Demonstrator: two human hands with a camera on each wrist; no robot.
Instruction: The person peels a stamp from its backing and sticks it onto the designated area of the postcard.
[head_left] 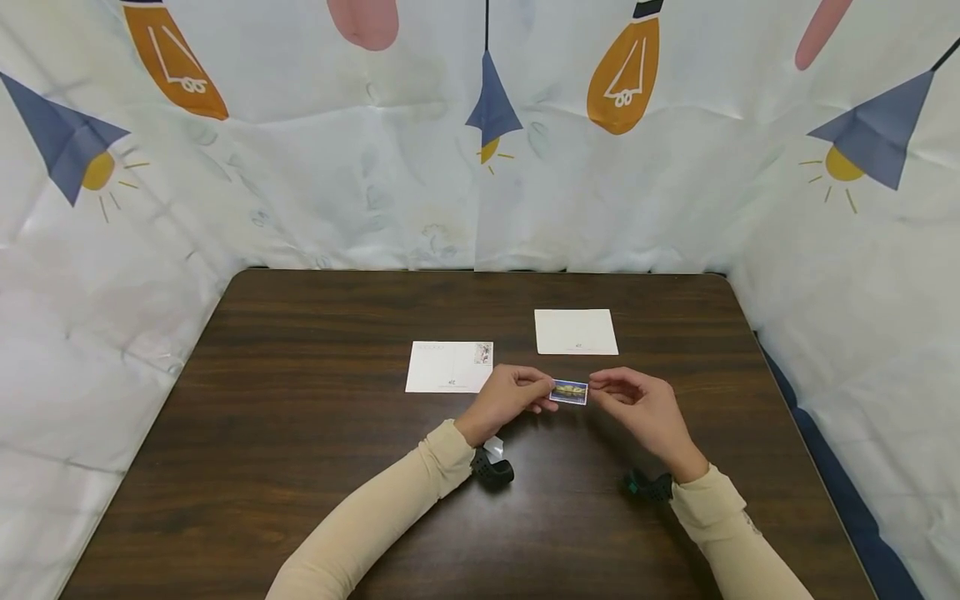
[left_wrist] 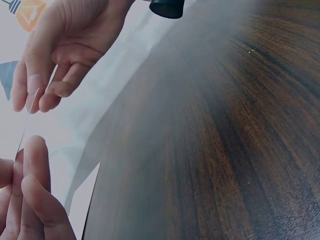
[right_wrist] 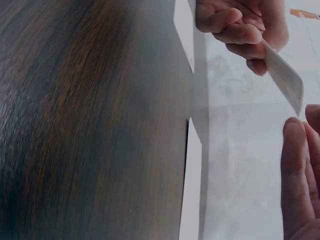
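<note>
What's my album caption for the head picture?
Left hand pinches a small stamp, right hand beside it, near white cards.

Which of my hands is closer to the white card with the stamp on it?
Left. In the head view, your left hand overlaps the lower right corner of the stamped card; your right hand is farther right, beyond the small blue-and-yellow picture.

wood-grain table (head_left: 247, 433), dark brown | stamped postcard (head_left: 431, 364): flat, left of centre | unstamped postcard (head_left: 576, 329): flat, farther back, right | white scrap (head_left: 494, 447): nearer, partly hidden
</note>
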